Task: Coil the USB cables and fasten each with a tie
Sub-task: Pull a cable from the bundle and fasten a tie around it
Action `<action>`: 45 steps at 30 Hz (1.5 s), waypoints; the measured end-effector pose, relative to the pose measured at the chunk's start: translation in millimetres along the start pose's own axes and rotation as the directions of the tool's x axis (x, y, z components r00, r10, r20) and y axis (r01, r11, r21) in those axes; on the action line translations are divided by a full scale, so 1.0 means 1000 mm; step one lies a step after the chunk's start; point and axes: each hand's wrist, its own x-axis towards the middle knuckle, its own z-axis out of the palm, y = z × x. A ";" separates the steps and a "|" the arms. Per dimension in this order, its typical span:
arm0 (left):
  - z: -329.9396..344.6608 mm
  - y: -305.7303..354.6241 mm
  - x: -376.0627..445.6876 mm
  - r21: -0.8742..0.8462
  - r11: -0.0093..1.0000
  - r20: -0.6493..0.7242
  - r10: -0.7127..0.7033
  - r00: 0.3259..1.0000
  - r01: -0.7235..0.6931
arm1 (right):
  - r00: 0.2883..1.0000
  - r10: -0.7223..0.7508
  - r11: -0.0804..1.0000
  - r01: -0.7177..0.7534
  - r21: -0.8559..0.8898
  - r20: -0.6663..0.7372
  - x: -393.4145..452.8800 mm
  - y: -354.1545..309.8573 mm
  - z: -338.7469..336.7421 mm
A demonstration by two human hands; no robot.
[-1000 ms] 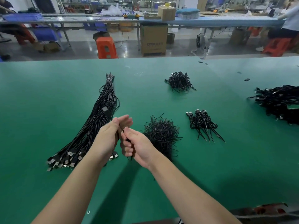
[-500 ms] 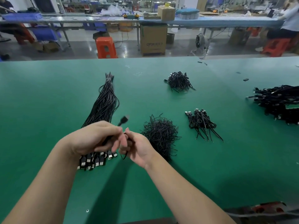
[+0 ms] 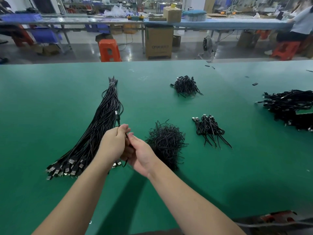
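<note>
Over the green table (image 3: 220, 175), near its front edge, your left hand (image 3: 112, 145) pinches one cable (image 3: 118, 119), plug end poking up. Your right hand (image 3: 142, 154) cups beside it, touching; whether it holds the cable is hidden. Loops could spring loose if either hand eases off before a tie goes on. Counted: one long bundle of uncoiled cables (image 3: 94, 134), one heap of ties (image 3: 166, 143), two small piles of coiled cables (image 3: 210, 128) (image 3: 186, 85), one large pile (image 3: 291, 107) at right.
</note>
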 end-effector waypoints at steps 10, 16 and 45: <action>-0.029 0.041 0.021 -0.756 0.614 0.257 -0.041 0.966 0.227 | 0.994 0.085 0.991 -0.076 0.114 -0.070 -0.002 0.012 -0.015; -0.067 0.038 0.004 -0.104 0.994 0.727 0.088 0.681 -0.018 | 0.995 0.103 0.993 -0.103 0.050 -0.008 0.000 -0.027 -0.009; -0.018 0.030 0.015 -0.764 0.594 0.221 -0.127 0.967 0.252 | 0.939 -0.294 0.197 0.241 -0.950 0.177 -0.021 -0.026 -0.011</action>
